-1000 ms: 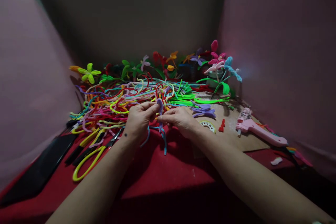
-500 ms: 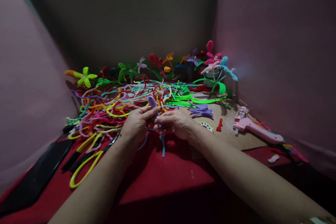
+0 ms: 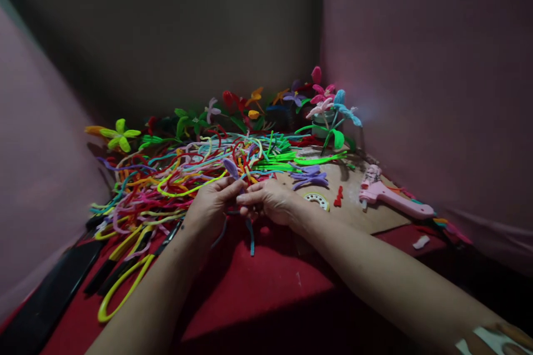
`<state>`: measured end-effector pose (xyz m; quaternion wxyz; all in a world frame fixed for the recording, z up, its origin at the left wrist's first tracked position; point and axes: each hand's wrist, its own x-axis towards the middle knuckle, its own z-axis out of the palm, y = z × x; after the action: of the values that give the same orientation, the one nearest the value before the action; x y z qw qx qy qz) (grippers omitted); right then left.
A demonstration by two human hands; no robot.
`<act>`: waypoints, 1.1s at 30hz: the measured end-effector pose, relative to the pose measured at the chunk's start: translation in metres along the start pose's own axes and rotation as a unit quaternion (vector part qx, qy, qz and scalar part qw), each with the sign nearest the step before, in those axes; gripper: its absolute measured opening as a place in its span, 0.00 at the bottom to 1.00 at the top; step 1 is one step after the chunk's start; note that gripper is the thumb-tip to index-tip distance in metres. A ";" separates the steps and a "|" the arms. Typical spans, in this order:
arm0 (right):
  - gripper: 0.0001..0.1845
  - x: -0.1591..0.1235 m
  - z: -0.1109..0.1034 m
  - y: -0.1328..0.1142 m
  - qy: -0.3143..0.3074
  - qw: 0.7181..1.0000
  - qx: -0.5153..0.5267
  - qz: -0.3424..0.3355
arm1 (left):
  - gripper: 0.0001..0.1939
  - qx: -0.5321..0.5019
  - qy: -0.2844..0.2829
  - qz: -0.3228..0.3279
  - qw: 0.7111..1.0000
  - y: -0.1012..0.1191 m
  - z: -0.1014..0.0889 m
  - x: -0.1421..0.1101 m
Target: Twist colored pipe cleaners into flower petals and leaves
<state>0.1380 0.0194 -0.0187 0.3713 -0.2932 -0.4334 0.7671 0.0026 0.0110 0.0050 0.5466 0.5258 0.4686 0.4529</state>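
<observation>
Between my two hands is a purple pipe-cleaner petal (image 3: 230, 167), its rounded loop sticking up above the fingertips and tilted to the left. My left hand (image 3: 214, 199) pinches it from the left. From the right, my right hand (image 3: 268, 199) closes on its lower part, which the fingers mostly hide. A blue pipe cleaner (image 3: 251, 241) hangs or lies below the hands; how it joins the petal is hidden. More purple petals (image 3: 310, 175) lie just right of my right hand, near a white ring-shaped spool (image 3: 317, 200) and small red twisted pieces (image 3: 338, 196).
A tangle of coloured pipe cleaners (image 3: 166, 177) spreads behind my left hand. Yellow-handled scissors (image 3: 125, 294) and a black flat object (image 3: 50, 294) lie at left. A pink glue gun (image 3: 391, 195) rests on cardboard (image 3: 353, 216). Finished fuzzy flowers (image 3: 120, 135) line the back.
The petal has tipped to the left, and my right hand has slid up close against my left. The whole scene has shifted left in view as the camera turned.
</observation>
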 end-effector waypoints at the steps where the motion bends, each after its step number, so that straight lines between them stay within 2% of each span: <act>1: 0.07 -0.001 0.001 0.001 -0.010 1.000 -0.022 -0.001 | 0.10 0.032 0.016 0.024 0.999 0.004 0.000 0.000; 4: 0.07 -0.002 0.003 0.002 -0.057 0.993 -0.102 -0.018 | 0.09 0.137 0.050 0.092 0.985 0.020 0.002 0.003; 7: 0.08 -0.001 0.007 0.005 -0.072 0.967 -0.232 -0.073 | 0.09 0.243 -0.012 0.100 0.965 0.038 0.013 0.015; 10: 0.09 -0.001 0.012 0.007 -0.012 0.904 -0.392 -0.169 | 0.09 0.328 -0.110 0.105 0.932 0.045 0.036 0.035; 13: 0.09 -0.004 0.014 0.008 0.013 0.827 -0.499 -0.258 | 0.11 0.358 -0.171 0.094 0.913 0.042 0.066 0.061; 16: 0.12 -0.008 0.012 0.007 0.042 0.770 -0.578 -0.267 | 0.12 0.377 -0.228 0.106 0.891 0.040 0.089 0.085; 18: 0.14 -0.009 0.010 0.005 0.070 0.757 -0.599 -0.250 | 0.13 0.408 -0.184 0.177 0.877 0.044 0.094 0.096; 20: 0.15 -0.010 0.009 0.003 0.094 0.749 -0.608 -0.246 | 0.15 0.413 -0.114 0.210 0.879 0.054 0.088 0.099; 24: 0.15 -0.011 0.014 0.004 0.109 0.716 -0.632 -0.277 | 0.17 0.363 -0.019 0.160 0.918 0.073 0.052 0.094; 28: 0.17 -0.012 0.020 0.011 0.100 0.705 -0.639 -0.292 | 0.17 0.337 0.038 0.129 0.932 0.074 0.011 0.094; 31: 0.19 -0.011 0.020 0.013 0.105 0.709 -0.631 -0.298 | 0.16 0.378 0.068 0.125 0.915 0.067 -0.010 0.102; 33: 0.19 -0.011 0.019 0.013 0.110 0.711 -0.626 -0.301 | 0.15 0.444 0.078 0.132 0.883 0.063 -0.018 0.107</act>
<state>0.1248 -0.0026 -0.0200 0.3596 -0.3948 -0.8355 0.1298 0.0013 0.1221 0.0637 0.1532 0.7333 0.5882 0.3048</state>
